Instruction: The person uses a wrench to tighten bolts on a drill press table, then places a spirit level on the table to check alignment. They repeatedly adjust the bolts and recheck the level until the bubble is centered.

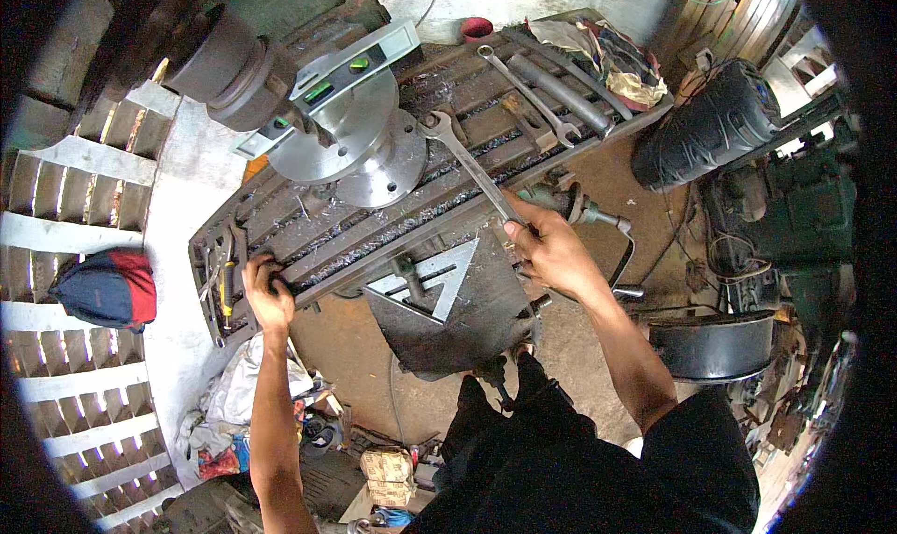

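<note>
My right hand [551,254] is closed round the lower end of a large open-ended wrench [467,165], whose jaw points up and left over the slotted machine table [350,249]. At the table's near left corner rests my left hand [266,291], its fingers curled over the edge; whether they grip anything is hidden. Beyond the wrench jaw stands a shiny flanged metal piece [383,174]. A silver spirit level [355,67] with green vials lies slanted across its upper disc, under the dark machine spindle [229,71].
A combination wrench [528,95], a metal bar [561,95] and rags [607,57] lie at the table's far right. Pliers [227,277] sit in the left end. A triangular square [430,282] rests on a dark plate below. A crank handle [621,254] juts out at the right.
</note>
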Action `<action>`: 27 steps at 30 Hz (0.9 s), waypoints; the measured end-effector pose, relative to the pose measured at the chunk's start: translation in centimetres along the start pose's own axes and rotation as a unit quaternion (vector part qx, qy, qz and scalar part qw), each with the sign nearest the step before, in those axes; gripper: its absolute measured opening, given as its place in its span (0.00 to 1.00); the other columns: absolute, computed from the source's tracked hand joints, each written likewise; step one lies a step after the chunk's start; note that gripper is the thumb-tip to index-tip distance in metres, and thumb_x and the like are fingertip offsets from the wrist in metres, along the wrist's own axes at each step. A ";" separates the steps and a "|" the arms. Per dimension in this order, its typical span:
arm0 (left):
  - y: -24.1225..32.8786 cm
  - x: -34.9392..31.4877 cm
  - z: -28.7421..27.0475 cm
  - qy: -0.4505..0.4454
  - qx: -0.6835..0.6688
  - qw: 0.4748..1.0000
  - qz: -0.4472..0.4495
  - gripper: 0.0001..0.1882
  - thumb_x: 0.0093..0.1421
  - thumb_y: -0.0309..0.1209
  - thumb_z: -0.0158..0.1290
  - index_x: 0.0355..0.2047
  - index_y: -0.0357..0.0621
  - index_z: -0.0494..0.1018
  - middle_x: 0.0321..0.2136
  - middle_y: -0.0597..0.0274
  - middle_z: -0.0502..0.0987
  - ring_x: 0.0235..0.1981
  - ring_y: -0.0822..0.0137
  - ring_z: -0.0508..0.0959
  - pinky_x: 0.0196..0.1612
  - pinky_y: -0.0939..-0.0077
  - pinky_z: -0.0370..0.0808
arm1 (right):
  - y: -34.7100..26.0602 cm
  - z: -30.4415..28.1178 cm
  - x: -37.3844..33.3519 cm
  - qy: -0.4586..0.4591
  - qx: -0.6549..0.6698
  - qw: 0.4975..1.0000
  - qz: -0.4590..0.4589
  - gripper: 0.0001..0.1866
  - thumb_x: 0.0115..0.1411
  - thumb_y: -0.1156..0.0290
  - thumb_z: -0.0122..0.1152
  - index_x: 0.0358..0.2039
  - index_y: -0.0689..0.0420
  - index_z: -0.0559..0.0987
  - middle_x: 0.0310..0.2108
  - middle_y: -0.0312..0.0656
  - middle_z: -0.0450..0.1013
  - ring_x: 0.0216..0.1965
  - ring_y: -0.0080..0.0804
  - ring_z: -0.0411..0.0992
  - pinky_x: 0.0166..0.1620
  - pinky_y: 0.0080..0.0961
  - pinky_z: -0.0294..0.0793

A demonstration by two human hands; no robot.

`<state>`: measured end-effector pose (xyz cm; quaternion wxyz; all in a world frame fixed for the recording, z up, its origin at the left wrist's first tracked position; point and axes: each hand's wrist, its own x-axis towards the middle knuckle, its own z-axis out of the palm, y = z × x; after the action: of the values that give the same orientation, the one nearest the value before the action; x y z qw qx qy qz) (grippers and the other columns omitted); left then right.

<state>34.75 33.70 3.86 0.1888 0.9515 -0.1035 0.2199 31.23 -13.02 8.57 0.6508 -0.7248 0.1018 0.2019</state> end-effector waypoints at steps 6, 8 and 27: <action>-0.2 -0.1 -0.2 0.003 -0.020 1.000 0.009 0.11 0.45 0.22 0.44 0.29 0.35 0.73 0.42 0.47 0.76 0.47 0.45 0.72 0.55 0.57 0.68 | 0.0 0.0 0.0 0.000 -0.002 1.000 -0.027 0.26 0.71 0.66 0.54 0.68 0.45 0.66 0.17 0.33 0.64 0.13 0.22 0.61 0.16 0.27 0.63; -0.4 -0.1 -0.3 0.009 -0.029 0.999 0.034 0.11 0.45 0.22 0.44 0.29 0.35 0.74 0.43 0.47 0.76 0.47 0.46 0.73 0.55 0.57 0.68 | -0.3 0.0 0.0 -0.003 -0.005 0.999 -0.038 0.26 0.70 0.67 0.54 0.68 0.46 0.66 0.18 0.32 0.63 0.13 0.21 0.61 0.16 0.26 0.62; -0.5 -0.3 -0.7 0.001 -0.047 0.999 0.016 0.12 0.45 0.20 0.43 0.29 0.34 0.74 0.42 0.47 0.77 0.45 0.46 0.73 0.55 0.58 0.69 | 0.0 -0.7 0.4 -0.041 0.030 0.998 -0.033 0.28 0.69 0.70 0.56 0.68 0.46 0.66 0.18 0.31 0.62 0.14 0.22 0.62 0.16 0.25 0.62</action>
<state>34.39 34.48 4.11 0.2303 0.9393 -0.1288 0.2191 31.71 -13.63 8.44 0.6819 -0.6992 0.0570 0.2071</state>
